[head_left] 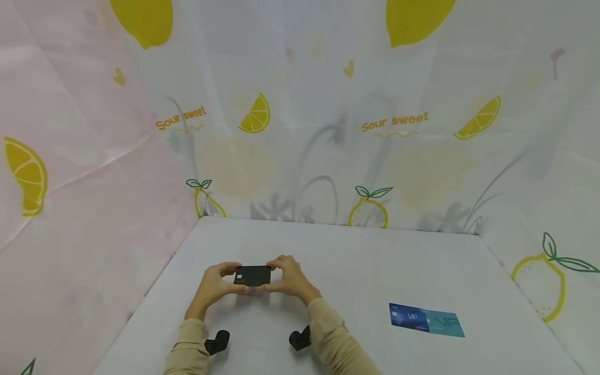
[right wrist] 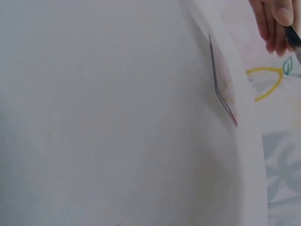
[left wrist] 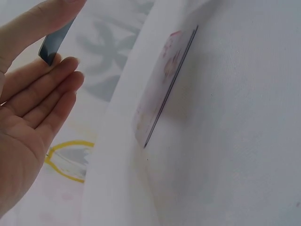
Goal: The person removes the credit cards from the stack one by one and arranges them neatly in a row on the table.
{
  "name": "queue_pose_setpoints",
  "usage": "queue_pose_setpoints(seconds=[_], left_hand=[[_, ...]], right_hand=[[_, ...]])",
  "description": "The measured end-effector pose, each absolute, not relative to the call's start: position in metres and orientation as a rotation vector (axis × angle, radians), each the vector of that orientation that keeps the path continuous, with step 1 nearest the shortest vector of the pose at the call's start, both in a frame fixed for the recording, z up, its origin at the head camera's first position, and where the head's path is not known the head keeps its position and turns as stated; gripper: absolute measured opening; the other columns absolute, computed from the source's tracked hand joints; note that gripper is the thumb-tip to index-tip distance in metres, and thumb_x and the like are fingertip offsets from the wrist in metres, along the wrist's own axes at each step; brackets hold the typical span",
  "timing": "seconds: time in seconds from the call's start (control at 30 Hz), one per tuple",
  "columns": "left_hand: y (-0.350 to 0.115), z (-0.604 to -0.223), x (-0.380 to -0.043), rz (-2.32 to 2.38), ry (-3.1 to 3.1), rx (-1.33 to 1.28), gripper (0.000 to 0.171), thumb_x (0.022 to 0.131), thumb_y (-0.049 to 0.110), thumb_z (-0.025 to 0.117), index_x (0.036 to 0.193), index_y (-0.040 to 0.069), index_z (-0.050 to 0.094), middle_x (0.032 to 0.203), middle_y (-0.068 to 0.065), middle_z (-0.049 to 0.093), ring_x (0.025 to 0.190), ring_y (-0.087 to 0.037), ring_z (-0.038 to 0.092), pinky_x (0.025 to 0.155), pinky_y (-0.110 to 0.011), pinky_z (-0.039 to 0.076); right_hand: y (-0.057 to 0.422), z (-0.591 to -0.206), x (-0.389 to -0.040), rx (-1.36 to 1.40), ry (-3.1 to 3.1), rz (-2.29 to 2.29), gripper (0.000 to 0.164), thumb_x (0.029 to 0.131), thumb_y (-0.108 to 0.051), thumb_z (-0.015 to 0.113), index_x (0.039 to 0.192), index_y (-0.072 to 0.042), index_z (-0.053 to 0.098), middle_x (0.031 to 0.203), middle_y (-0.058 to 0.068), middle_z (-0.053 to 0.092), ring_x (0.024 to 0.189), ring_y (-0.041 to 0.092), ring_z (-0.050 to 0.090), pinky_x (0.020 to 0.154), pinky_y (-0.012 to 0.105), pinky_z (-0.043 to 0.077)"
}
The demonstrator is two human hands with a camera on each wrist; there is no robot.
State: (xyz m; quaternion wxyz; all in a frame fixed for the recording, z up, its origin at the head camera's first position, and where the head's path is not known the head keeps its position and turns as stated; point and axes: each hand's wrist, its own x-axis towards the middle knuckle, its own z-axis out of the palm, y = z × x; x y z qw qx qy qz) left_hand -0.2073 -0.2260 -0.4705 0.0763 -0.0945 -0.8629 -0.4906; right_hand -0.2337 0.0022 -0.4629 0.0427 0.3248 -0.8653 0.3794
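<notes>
A black card (head_left: 253, 274) printed VIP is held between both hands, raised above the white table. My left hand (head_left: 212, 286) pinches its left end between thumb and fingers; my right hand (head_left: 291, 280) pinches the right end. Directly below lies a pale card (head_left: 253, 292), mostly hidden by the black one in the head view. In the left wrist view this pale card (left wrist: 160, 89) shows reddish print and a doubled dark edge; how many cards lie there I cannot tell. The right wrist view catches thin bent edges (right wrist: 216, 89) of it near the table's rim.
To the right on the white table (head_left: 365, 271) lie a dark blue VIP card (head_left: 409, 317) and a teal VIP card (head_left: 445, 323), end to end or slightly overlapping. Black wrist devices (head_left: 217, 342) sit by both sleeves. A lemon-print cloth (head_left: 300, 156) walls the back and sides.
</notes>
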Motion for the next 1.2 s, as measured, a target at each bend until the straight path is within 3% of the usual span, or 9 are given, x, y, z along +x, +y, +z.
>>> queue_pose_setpoints(seconds=[0.27,0.53,0.8,1.2], left_hand=[[-0.217,-0.470,-0.205,-1.444,-2.580,-0.296,0.063,0.061,0.015,0.088,0.113,-0.008,0.062,0.111,-0.022,0.065,0.103,-0.041,0.059,0.088,-0.055,0.045],[-0.208,-0.466,-0.208,-1.446,-2.537,-0.340,0.059,0.059,0.011,0.089,0.110,-0.007,0.064,0.106,-0.021,0.066,0.100,-0.043,0.059,0.085,-0.055,0.047],[-0.197,-0.468,-0.211,-1.472,-2.522,-0.367,0.058,0.059,0.012,0.088,0.109,-0.007,0.065,0.105,-0.020,0.066,0.099,-0.041,0.060,0.087,-0.055,0.046],[-0.187,-0.470,-0.209,-1.489,-2.513,-0.373,0.058,0.058,0.011,0.089,0.108,-0.006,0.065,0.104,-0.019,0.067,0.099,-0.042,0.060,0.086,-0.053,0.047]], right_hand=[[0.012,-0.461,-0.232,0.988,-2.637,1.156,0.052,0.069,-0.027,0.083,0.112,-0.003,0.067,0.098,0.005,0.063,0.095,0.023,0.052,0.081,0.035,0.037],[0.021,-0.457,-0.231,0.982,-2.603,1.225,0.051,0.068,-0.024,0.082,0.111,-0.001,0.067,0.098,0.007,0.063,0.096,0.031,0.054,0.081,0.036,0.036],[0.032,-0.454,-0.231,0.925,-2.688,1.201,0.053,0.070,-0.027,0.082,0.115,-0.004,0.066,0.102,0.004,0.060,0.098,0.023,0.049,0.083,0.039,0.034],[0.040,-0.455,-0.227,0.897,-2.704,1.185,0.055,0.070,-0.026,0.082,0.116,-0.002,0.065,0.103,0.005,0.060,0.099,0.024,0.049,0.085,0.042,0.034]])
